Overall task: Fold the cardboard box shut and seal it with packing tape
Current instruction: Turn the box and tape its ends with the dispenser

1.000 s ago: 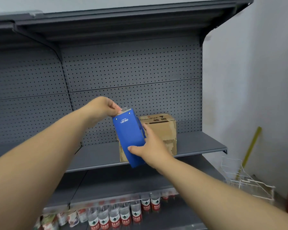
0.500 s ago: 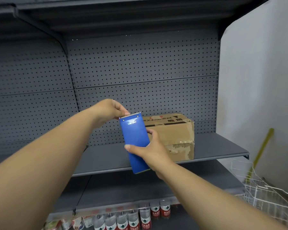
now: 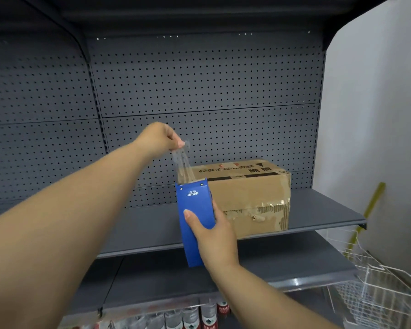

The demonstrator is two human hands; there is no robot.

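Now | box (image 3: 252, 198) just behind right hand (image 3: 214, 238) grip (dispenser (image 3: 193, 205)) | left hand (image 3: 159, 138) pinches tape (image 3: 184, 167)

The cardboard box (image 3: 252, 198) sits on the shelf (image 3: 318, 210), toward its right end, with the pegboard (image 3: 211, 91) behind it and the wall (image 3: 377, 115) off to the right. In front of the box's left end, the right hand (image 3: 216, 241) holds the tape dispenser (image 3: 193, 210) upright. Above it, the left hand (image 3: 159, 138) pinches the tape strip (image 3: 183, 165) running up from the dispenser's top. A lower shelf (image 3: 164, 276) lies beneath, bottles (image 3: 190, 317) under that, and a wire basket (image 3: 377, 293) at lower right.
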